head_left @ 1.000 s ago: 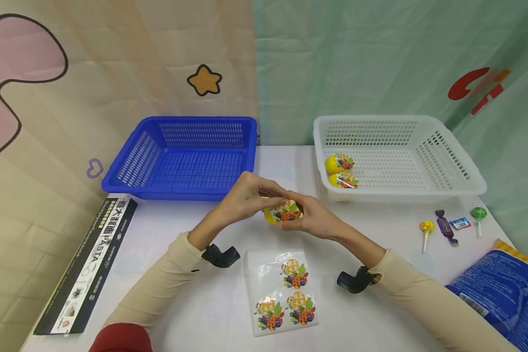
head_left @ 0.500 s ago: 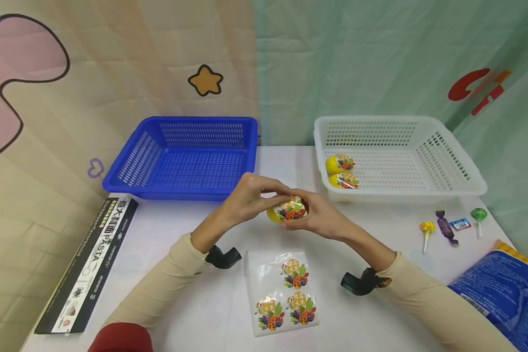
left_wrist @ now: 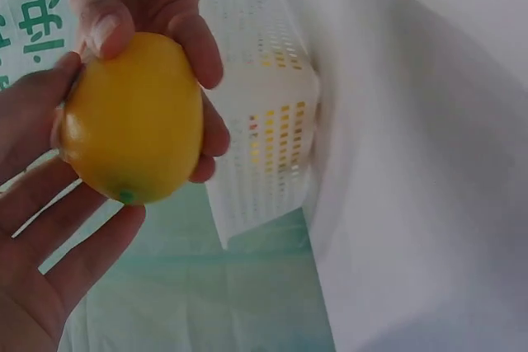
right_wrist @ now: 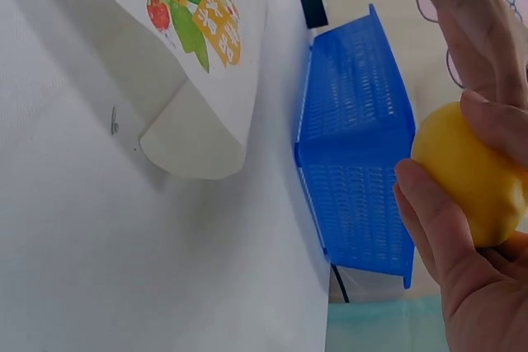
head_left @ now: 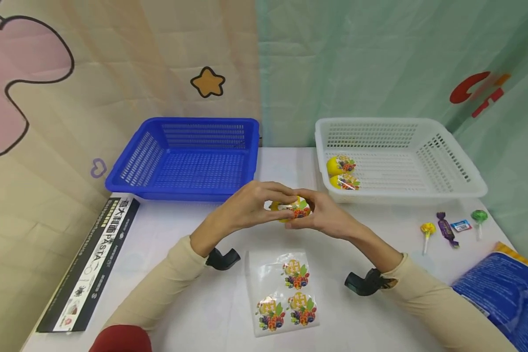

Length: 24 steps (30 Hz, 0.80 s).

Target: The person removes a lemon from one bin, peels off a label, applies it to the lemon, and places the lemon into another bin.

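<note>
A yellow lemon [left_wrist: 136,121] is held up between both hands, above the table. On its upper face, in the head view, lies a fruit-print sticker [head_left: 300,207]. My right hand [head_left: 330,215] grips the lemon from the right, thumb on the near side and fingers behind. From the left, my left hand [head_left: 251,208] has its thumb across the sticker and its fingers on the far side, partly covering it. Below the hands a white sticker sheet [head_left: 264,274] lies on the table, bearing 3 fruit-print stickers, with its upper left part blank.
A blue basket [head_left: 207,196] stands at the back left. In the white basket [head_left: 405,195] at the back right are two stickered lemons [head_left: 336,166]. Lollipops [head_left: 428,229], small candies [head_left: 445,229] and a blue bag [head_left: 506,293] lie on the right; a long pasta box [head_left: 88,264] on the left.
Both hands and the lemon have shifted slightly to the right. The left thumb and fingers have slid over the sticker toward the right. Baskets and sticker sheet stay in place.
</note>
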Each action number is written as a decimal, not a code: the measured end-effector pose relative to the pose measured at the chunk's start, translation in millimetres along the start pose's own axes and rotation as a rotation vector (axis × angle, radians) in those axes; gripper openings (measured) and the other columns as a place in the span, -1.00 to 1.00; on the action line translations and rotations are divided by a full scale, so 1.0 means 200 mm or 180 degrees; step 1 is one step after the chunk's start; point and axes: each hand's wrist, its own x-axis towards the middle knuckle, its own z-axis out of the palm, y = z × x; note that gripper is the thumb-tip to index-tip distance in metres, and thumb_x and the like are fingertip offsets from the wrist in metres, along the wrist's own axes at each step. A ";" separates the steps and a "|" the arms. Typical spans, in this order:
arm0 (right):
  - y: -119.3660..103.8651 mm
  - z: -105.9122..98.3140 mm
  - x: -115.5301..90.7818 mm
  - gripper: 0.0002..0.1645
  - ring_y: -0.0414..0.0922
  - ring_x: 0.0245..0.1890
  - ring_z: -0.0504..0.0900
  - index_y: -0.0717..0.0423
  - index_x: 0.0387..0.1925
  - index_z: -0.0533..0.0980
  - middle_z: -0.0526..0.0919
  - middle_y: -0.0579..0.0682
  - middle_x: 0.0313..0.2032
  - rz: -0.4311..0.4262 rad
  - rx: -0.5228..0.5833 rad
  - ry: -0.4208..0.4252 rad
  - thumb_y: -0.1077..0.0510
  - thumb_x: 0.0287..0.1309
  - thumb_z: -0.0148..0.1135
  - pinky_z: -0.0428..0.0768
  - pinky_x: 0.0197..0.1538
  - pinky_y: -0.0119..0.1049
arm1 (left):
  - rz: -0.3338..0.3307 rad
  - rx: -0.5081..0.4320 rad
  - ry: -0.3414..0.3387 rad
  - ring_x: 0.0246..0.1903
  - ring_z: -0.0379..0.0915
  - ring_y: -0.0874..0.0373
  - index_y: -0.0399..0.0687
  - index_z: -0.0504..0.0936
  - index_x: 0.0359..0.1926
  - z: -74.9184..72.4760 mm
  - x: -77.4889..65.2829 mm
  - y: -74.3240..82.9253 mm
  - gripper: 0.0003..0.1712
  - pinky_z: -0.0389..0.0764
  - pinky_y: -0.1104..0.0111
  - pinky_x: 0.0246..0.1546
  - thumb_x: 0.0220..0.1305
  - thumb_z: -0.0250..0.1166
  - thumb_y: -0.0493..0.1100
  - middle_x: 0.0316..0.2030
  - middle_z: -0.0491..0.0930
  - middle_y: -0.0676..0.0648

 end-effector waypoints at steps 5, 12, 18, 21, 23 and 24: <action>0.01 -0.04 -0.02 -0.22 -0.09 0.08 0.52 0.07 0.26 0.45 0.57 -0.08 0.15 -0.0041 -0.0016 0.0004 0.22 -0.05 0.53 0.53 0.12 -0.08 | 0.0080 -0.0166 0.0032 0.01 0.61 0.08 -0.28 0.70 0.00 0.03 0.00 -0.02 -0.56 0.62 0.48 -0.16 0.09 0.51 -0.20 -0.01 0.68 -0.15; -0.04 -0.10 -0.03 -0.14 -0.09 0.23 0.43 0.14 0.32 0.41 0.53 -0.06 0.23 -0.0026 -0.0085 0.0167 0.21 -0.07 0.55 0.40 0.27 -0.01 | 0.0096 -0.0498 0.0257 0.13 0.54 0.03 -0.36 0.61 0.12 0.07 0.04 -0.03 -0.40 0.59 0.44 0.00 0.02 0.54 -0.30 0.09 0.61 -0.21; -0.08 -0.14 -0.05 -0.06 -0.14 -0.27 0.50 0.14 0.37 0.35 0.61 -0.01 0.06 0.0014 -0.0350 0.0363 0.13 -0.06 0.56 0.52 -0.15 -0.23 | -0.0084 -0.0899 0.0480 0.20 0.46 0.08 -0.34 0.56 0.18 0.10 0.07 -0.02 -0.38 0.60 0.37 0.01 0.05 0.51 -0.34 0.16 0.56 -0.20; -0.10 -0.16 -0.07 -0.06 -0.18 -0.59 0.19 0.05 0.38 0.35 0.47 -0.05 -0.43 0.0066 -0.0464 0.0426 0.09 -0.06 0.56 0.25 -0.51 -0.32 | -0.0150 -0.0967 0.0556 0.15 0.50 0.14 -0.31 0.58 0.17 0.09 0.10 -0.01 -0.37 0.65 0.39 -0.17 0.02 0.53 -0.33 0.15 0.58 -0.17; -0.10 -0.18 -0.09 -0.05 -0.20 -0.56 0.33 0.04 0.40 0.32 0.49 -0.05 -0.40 0.0085 -0.0332 0.0364 0.10 -0.03 0.54 0.34 -0.51 -0.39 | -0.0206 -0.1031 0.0595 0.12 0.52 0.16 -0.30 0.60 0.15 0.09 0.11 -0.01 -0.38 0.64 0.37 -0.25 0.01 0.54 -0.32 0.13 0.60 -0.15; -0.10 -0.19 -0.10 -0.04 -0.19 -0.42 0.50 0.04 0.42 0.29 0.53 -0.01 -0.35 0.0094 -0.0262 0.0319 0.10 0.00 0.53 0.49 -0.41 -0.41 | -0.0228 -0.1072 0.0620 0.10 0.53 0.16 -0.29 0.61 0.14 0.10 0.11 -0.01 -0.38 0.64 0.37 -0.27 0.00 0.54 -0.32 0.12 0.61 -0.14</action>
